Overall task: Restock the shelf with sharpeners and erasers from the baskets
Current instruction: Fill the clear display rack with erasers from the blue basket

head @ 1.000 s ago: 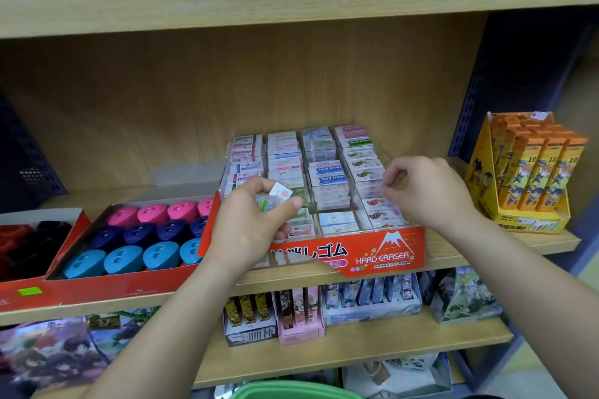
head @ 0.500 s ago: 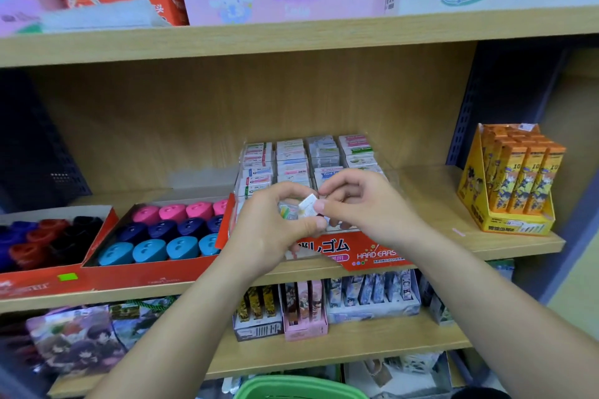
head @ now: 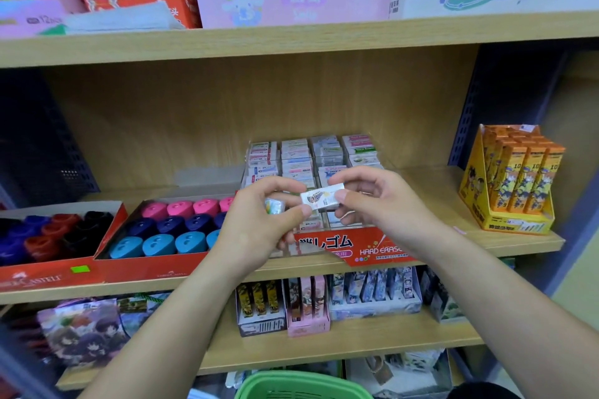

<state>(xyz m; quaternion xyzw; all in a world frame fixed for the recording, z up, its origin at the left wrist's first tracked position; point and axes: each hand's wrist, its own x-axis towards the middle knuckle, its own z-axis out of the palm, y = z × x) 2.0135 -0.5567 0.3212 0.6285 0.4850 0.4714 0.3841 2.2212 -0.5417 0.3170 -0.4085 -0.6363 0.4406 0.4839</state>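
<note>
Before eraser box (head: pixel 356 246): right hand (head: pixel 382 204), left hand (head: pixel 259 230) pinch one white eraser (head: pixel 321 199); left grips second eraser (head: pixel 275 206).

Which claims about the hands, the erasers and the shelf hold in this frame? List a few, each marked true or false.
1. The left hand and the right hand both pinch one white eraser. True.
2. The left hand holds nothing else. False: a second small eraser sits in its fingers.
3. The sharpeners lie to the right of the eraser box. False: they lie to its left.
4. A green basket shows at the bottom edge. True.
5. The orange packs stand on the top shelf. False: they stand on the middle shelf, right of the eraser box.
</note>
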